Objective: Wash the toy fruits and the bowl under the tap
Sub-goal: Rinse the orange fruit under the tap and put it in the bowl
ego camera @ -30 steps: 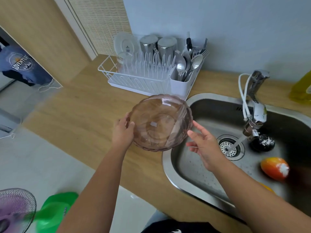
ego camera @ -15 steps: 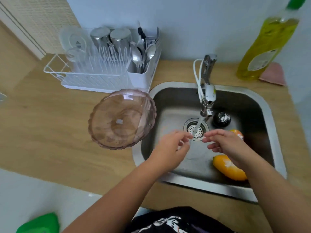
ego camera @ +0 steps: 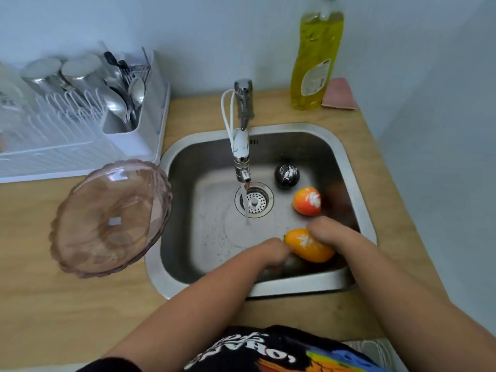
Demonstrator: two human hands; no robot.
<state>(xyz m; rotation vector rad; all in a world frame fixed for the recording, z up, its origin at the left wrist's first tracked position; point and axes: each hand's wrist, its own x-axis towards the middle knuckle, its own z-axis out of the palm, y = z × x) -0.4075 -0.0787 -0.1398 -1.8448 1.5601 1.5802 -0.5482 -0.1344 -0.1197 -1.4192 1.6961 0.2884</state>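
Observation:
The pink see-through bowl rests on the wooden counter, leaning against the sink's left rim. Water runs from the tap onto the sink floor. Three toy fruits with white foam patches lie in the sink: a dark round one, an orange-red one and a yellow-orange one at the front. My left hand curls around the yellow-orange fruit's left end. My right hand grips its right side from above. My fingertips are hidden behind the fruit.
A white dish rack with cups and cutlery stands at the back left. A yellow dish-soap bottle and a pink sponge sit behind the sink on the right. The drain strainer lies under the stream.
My left hand let go of the bowl, which now rests on the counter. Both hands dropped from under the stream onto the yellow-orange fruit.

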